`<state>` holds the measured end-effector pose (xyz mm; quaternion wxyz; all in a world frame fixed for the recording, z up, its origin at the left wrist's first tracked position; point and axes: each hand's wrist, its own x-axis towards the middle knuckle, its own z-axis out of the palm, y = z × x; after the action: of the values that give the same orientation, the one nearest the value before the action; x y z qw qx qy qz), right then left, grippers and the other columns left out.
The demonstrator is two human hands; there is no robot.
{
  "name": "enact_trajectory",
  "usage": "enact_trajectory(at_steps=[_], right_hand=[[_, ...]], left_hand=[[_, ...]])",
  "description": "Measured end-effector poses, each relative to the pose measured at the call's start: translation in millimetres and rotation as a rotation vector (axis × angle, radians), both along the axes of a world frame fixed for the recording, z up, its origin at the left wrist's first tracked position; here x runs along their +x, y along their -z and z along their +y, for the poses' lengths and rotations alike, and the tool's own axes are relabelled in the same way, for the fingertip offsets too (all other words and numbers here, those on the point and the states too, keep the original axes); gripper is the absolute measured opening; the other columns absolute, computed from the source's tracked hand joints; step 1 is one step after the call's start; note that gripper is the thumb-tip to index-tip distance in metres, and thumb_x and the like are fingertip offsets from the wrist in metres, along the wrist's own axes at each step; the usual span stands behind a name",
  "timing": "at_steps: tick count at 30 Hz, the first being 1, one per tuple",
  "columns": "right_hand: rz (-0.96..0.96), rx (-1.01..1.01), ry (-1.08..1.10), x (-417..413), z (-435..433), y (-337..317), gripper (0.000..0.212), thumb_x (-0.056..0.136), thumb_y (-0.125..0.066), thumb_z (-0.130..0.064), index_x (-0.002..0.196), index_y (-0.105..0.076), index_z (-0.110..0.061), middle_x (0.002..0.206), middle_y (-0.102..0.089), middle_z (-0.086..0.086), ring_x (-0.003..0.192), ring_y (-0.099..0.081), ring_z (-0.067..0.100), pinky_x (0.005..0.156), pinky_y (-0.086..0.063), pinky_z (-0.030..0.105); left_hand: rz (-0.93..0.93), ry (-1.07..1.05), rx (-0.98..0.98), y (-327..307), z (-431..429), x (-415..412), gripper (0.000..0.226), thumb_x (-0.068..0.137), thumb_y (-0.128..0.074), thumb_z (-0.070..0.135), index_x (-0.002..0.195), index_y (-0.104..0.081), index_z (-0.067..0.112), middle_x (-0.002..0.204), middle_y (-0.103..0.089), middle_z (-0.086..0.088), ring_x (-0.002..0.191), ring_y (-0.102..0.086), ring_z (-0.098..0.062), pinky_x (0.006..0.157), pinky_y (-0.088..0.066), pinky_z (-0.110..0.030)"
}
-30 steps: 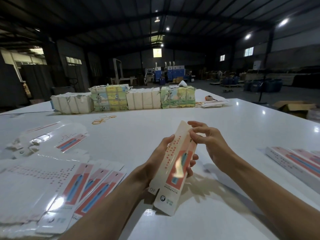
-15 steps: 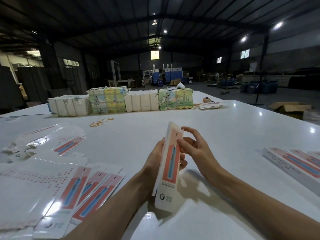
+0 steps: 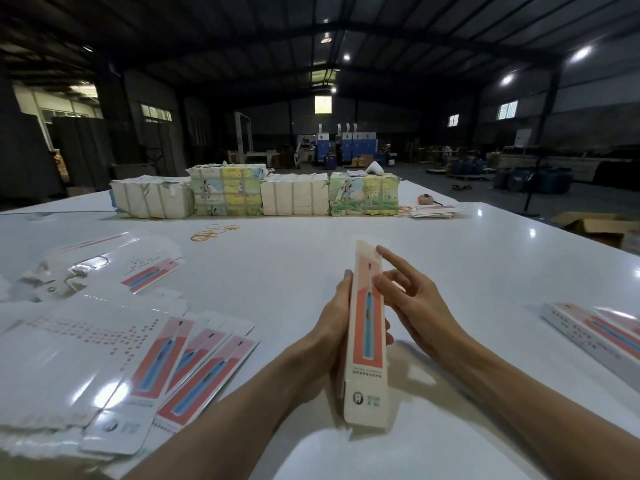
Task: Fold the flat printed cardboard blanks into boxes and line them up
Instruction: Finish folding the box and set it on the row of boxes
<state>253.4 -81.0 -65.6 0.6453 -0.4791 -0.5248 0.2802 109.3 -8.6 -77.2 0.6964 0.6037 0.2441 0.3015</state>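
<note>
We hold the box (image 3: 367, 341) over the table (image 3: 346, 237), printed face toward us. Our left hand (image 3: 329, 327) grips its left edge; right hand (image 3: 415, 306), fingers spread, touches the right edge. Blanks (image 3: 104, 358) lie left.

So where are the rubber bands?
In the head view, the rubber bands lie left of centre on the white table, in front of the wrapped bundles.

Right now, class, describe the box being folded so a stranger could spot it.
On the big white table, look near the front, between the fanned flat blanks on the left and the finished boxes on the right. The box is the only one standing on end, gripped by the left hand.
</note>
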Motion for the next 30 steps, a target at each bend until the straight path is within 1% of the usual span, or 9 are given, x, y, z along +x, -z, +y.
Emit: enact_trajectory(at_steps=[3,5,8,12,16,19,22,26,30], right_hand=[[-0.014,0.021,0.020,2,3,2,0.061,0.088,-0.072,-0.046,0.145,-0.051,-0.047,0.098,-0.075,0.001,0.106,-0.075,0.028,0.095,-0.061,0.051],[-0.040,0.029,0.061,4,6,2,0.061,0.090,-0.073,-0.048,0.145,-0.045,-0.050,0.102,-0.078,0.000,0.105,-0.075,0.025,0.093,-0.061,0.046],[-0.088,0.032,0.115,8,8,4,0.053,0.090,-0.074,-0.052,0.137,-0.049,-0.047,0.102,-0.079,-0.001,0.098,-0.075,0.023,0.089,-0.063,0.043],[-0.103,0.043,0.143,14,6,4,0.045,0.089,-0.074,-0.054,0.131,-0.062,-0.046,0.098,-0.077,0.000,0.092,-0.074,0.022,0.081,-0.062,0.035],[-0.081,0.053,0.103,13,5,0,0.040,0.090,-0.075,-0.048,0.130,-0.066,-0.051,0.103,-0.077,-0.002,0.100,-0.077,0.020,0.079,-0.065,0.032],[-0.094,0.025,0.038,8,4,-1,0.050,0.093,-0.074,-0.046,0.140,-0.060,-0.049,0.111,-0.076,-0.006,0.105,-0.076,0.020,0.075,-0.064,0.032],[-0.122,-0.006,0.002,5,3,0,0.053,0.095,-0.073,-0.044,0.145,-0.055,-0.046,0.114,-0.074,-0.007,0.107,-0.075,0.020,0.076,-0.065,0.033],[-0.166,-0.023,-0.016,4,2,0,0.031,0.099,-0.068,-0.044,0.129,-0.064,-0.040,0.108,-0.075,-0.004,0.104,-0.075,0.023,0.074,-0.064,0.031],[-0.222,-0.132,-0.045,14,2,3,0.021,0.100,-0.066,-0.048,0.114,-0.067,-0.033,0.106,-0.075,-0.001,0.102,-0.073,0.029,0.088,-0.064,0.045]], left_hand=[[-0.022,-0.006,0.011,0,-3,3,0.054,0.103,-0.035,0.068,0.127,-0.060,0.026,0.092,-0.075,-0.011,0.076,-0.076,-0.030,0.070,-0.063,-0.038],[-0.092,-0.085,0.091,1,0,3,0.036,0.107,-0.040,0.058,0.141,-0.041,0.047,0.104,-0.075,-0.007,0.083,-0.079,-0.033,0.069,-0.064,-0.039],[-0.167,-0.158,0.306,-4,4,-1,0.042,0.109,-0.042,0.050,0.142,-0.024,0.070,0.109,-0.075,0.009,0.090,-0.080,-0.030,0.068,-0.064,-0.035],[-0.117,-0.011,0.319,-9,-7,2,0.059,0.100,-0.047,0.065,0.153,-0.020,0.066,0.136,-0.063,0.010,0.103,-0.078,-0.027,0.077,-0.065,-0.041],[-0.043,-0.032,0.392,-7,-7,6,0.100,0.088,-0.082,0.041,0.148,-0.008,0.073,0.136,-0.051,0.023,0.104,-0.075,-0.010,0.073,-0.064,-0.029],[-0.075,-0.048,0.319,-4,-1,5,0.099,0.087,-0.086,0.030,0.145,-0.018,0.070,0.125,-0.053,0.027,0.098,-0.072,0.004,0.065,-0.061,-0.024],[-0.056,-0.070,0.275,-6,-1,4,0.089,0.086,-0.085,0.025,0.137,-0.028,0.070,0.126,-0.057,0.014,0.096,-0.076,-0.013,0.068,-0.063,-0.030],[-0.003,-0.048,0.264,-4,0,4,0.085,0.084,-0.082,0.020,0.135,-0.030,0.062,0.126,-0.059,0.003,0.096,-0.078,-0.020,0.071,-0.065,-0.036],[0.096,-0.030,0.292,-1,3,3,0.082,0.084,-0.082,0.020,0.142,-0.030,0.045,0.118,-0.063,-0.002,0.089,-0.078,-0.010,0.067,-0.062,-0.025]])
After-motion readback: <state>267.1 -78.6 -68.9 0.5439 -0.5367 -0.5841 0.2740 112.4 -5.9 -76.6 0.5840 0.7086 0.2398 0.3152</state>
